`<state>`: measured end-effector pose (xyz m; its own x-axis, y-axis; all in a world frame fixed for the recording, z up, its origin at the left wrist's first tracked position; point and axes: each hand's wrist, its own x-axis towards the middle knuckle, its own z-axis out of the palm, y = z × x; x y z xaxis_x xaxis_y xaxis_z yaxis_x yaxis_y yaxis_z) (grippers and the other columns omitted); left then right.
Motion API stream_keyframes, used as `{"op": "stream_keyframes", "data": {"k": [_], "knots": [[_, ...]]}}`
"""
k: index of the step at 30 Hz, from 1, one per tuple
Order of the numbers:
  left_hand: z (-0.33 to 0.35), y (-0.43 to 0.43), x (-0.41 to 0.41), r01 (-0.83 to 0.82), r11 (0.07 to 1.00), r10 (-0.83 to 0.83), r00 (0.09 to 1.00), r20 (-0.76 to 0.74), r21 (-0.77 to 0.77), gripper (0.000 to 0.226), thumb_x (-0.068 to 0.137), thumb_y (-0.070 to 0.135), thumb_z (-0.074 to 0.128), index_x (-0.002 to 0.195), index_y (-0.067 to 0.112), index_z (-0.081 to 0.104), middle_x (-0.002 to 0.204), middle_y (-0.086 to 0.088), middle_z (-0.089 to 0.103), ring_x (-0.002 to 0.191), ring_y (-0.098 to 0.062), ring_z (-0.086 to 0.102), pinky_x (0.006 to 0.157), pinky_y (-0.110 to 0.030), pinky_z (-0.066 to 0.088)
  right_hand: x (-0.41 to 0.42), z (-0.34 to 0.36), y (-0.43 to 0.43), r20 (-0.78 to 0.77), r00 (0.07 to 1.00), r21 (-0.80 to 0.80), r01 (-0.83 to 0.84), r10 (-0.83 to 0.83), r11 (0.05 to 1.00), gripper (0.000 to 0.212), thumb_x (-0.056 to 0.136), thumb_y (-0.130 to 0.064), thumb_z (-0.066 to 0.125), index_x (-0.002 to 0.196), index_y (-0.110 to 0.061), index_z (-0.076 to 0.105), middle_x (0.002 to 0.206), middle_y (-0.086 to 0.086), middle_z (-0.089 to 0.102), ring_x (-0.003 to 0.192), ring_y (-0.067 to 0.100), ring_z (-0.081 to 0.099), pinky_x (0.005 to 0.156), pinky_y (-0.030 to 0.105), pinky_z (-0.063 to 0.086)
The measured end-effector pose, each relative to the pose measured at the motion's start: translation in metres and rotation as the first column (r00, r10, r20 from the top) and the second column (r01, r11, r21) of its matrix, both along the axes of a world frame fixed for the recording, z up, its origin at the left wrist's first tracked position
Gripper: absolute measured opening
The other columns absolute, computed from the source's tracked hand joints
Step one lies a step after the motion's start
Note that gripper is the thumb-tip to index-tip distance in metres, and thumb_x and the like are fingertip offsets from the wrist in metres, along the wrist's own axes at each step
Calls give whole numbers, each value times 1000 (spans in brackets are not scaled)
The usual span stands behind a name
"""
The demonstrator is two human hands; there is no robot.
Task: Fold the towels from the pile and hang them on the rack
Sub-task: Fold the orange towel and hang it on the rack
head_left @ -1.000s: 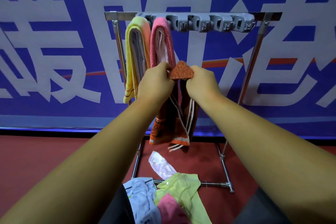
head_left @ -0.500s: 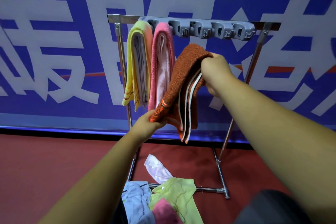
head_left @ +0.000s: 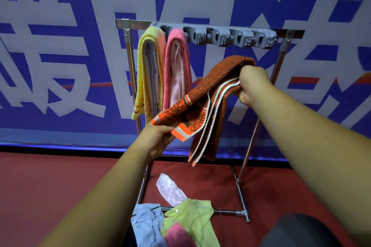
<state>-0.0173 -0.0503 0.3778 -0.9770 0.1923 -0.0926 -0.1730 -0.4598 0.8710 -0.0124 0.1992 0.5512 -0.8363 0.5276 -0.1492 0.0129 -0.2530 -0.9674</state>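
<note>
- A second ago we had both hands together at the top fold of the orange towel (head_left: 212, 94), which hung straight down in front of the rack (head_left: 291, 33).
- Now the hands are well apart. Our right hand (head_left: 252, 84) grips the folded end, fingers curled round it, up on the right. Our left hand (head_left: 158, 138) has dropped to the patterned end and pinches it, low and to the left.
- The towel has therefore gone from hanging to slanting between the two hands, with a loose striped layer drooping below the middle.
- It is in the air, in front of the rack and below the grey clip strip (head_left: 220, 37). It touches neither the bar nor the clips.
- The yellow towel (head_left: 149, 70) and the pink towel (head_left: 177, 66) hang where they did, side by side at the left end of the bar.
- We read this as the towel being opened out for hanging. The free stretch of bar just right of the pink towel looks like the spot.
- The drooping layer may slip out of the fold as we lift it over.
- The pile (head_left: 180, 220) on the floor (head_left: 60, 186) at the near foot of the rack looks unchanged, so several pieces remain.
</note>
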Motion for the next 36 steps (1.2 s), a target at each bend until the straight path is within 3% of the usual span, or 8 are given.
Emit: {"op": "stream_keyframes", "data": {"k": [8,11,14,19,23,29,32,36], "knots": [[12,-39,-8,-63,990,70,996,-51,124,39,102,-14,41,88,8,69,79,-11,61,61,-8,64,57,-14,56,4,-14,25,-60,998,426,33,-8,904,44,92,-3,50,105,-33,80,96,3,82,86,28,80,77,52,68],[5,-47,0,15,999,-12,996,-85,29,48,99,-15,42,79,5,80,84,-11,71,74,-13,71,70,-17,59,3,-19,28,-89,995,457,74,-37,886,48,89,-1,50,106,-32,82,95,-1,82,85,24,80,81,49,68],[-5,-54,6,90,994,-94,994,-61,-69,45,88,-24,40,107,-10,78,115,-27,76,106,-34,76,86,-33,64,0,-19,19,-107,994,513,62,-8,856,45,88,-3,54,104,-34,83,92,-4,82,85,21,80,82,47,68],[-4,-47,2,163,834,-161,986,49,-528,58,59,-4,48,105,4,82,110,-24,78,111,-37,73,100,-40,54,6,-6,-6,-106,988,795,16,114,607,31,98,-13,61,111,-31,82,101,-9,77,84,1,68,63,3,47],[42,-7,14,0,395,-303,944,-130,-919,17,91,14,63,99,13,78,91,-7,79,84,-14,74,72,-24,56,5,0,-28,-66,982,888,-23,176,460,31,98,-14,60,111,-29,83,110,-2,79,96,15,70,68,18,49],[123,55,26,-292,631,-210,828,-521,-719,9,84,13,63,78,10,57,63,-3,55,50,-16,52,48,-28,44,10,8,-60,42,976,977,-85,215,195,38,91,-7,54,105,-27,83,103,1,77,93,24,69,77,35,59],[133,64,16,-381,563,-180,810,-559,-733,20,82,17,62,67,12,48,59,-5,48,48,-20,46,45,-25,32,8,14,-66,80,979,989,-101,186,106,34,92,-8,56,103,-27,82,100,3,74,88,25,68,72,35,58],[136,70,15,-519,399,-99,796,-598,-756,36,82,30,56,107,3,54,101,-16,57,77,-30,58,53,-32,37,8,23,-64,79,983,994,-91,168,62,31,88,-11,59,97,-28,83,96,1,74,86,24,69,72,35,61]]}}
